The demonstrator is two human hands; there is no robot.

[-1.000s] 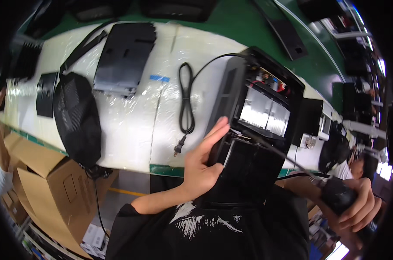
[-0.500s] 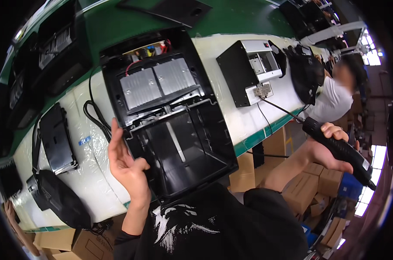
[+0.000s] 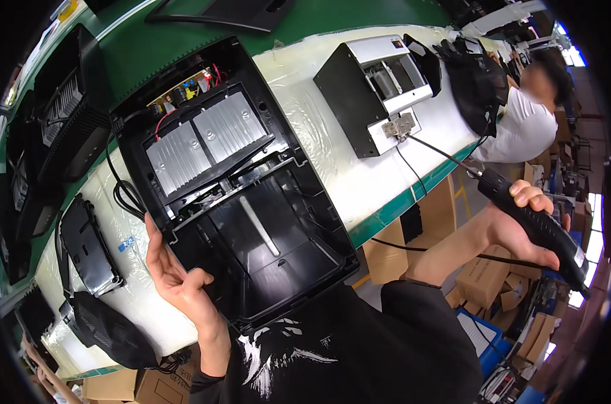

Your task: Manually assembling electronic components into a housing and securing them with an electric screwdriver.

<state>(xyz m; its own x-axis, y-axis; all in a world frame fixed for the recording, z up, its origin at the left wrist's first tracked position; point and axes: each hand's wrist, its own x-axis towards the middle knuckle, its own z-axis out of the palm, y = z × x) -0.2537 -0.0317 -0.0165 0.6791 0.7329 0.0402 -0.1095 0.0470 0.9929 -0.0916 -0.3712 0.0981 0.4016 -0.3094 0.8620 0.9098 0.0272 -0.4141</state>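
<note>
A black plastic appliance housing (image 3: 251, 259) lies open in front of me, two ribbed silver metal plates (image 3: 204, 141) in its far half. My left hand (image 3: 184, 286) grips its left wall, fingers along the outside and thumb at the rim. At the right, my right hand (image 3: 521, 229) is wrapped round a black electric screwdriver (image 3: 538, 229). The long bit points left to the metal outlet (image 3: 400, 126) of a black-and-silver screw feeder (image 3: 359, 87). Whether a screw sits on the bit is too small to tell.
Left of the housing lie a black panel (image 3: 90, 246), a coiled black cable (image 3: 125, 195) and a black mesh bag (image 3: 110, 330). More black housings (image 3: 63, 111) stand far left. A person in white (image 3: 521, 131) is at the far right. Cardboard boxes (image 3: 484, 279) are below the bench.
The housing and bench now appear farther left, and the view has turned slightly. The screwdriver bit remains at the feeder's outlet; both hands keep their grips.
</note>
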